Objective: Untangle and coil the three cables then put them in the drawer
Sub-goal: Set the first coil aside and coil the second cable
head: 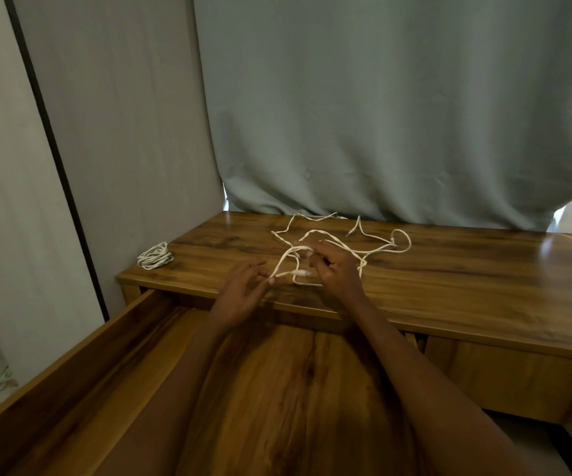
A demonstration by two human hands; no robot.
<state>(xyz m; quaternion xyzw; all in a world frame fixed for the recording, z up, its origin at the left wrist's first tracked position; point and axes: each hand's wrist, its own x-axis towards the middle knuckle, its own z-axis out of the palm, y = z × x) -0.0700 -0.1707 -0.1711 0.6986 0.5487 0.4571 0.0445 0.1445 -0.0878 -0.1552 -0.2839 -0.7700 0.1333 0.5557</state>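
Observation:
White cables (373, 249) lie tangled in loose loops on the wooden desk top (483, 269), near its front edge. My right hand (337, 269) pinches a loop of the tangle and lifts it slightly. My left hand (243, 290) pinches a cable end close to its white plug (301, 273). One white cable (155, 256) lies coiled at the desk's left corner. Below my arms the wooden drawer (133, 345) stands pulled out, and I see no cable inside it.
A grey-green curtain (380, 115) hangs behind the desk and touches its back edge. A pale wall panel with a dark strip (58, 166) stands on the left. The desk top stretches on to the right.

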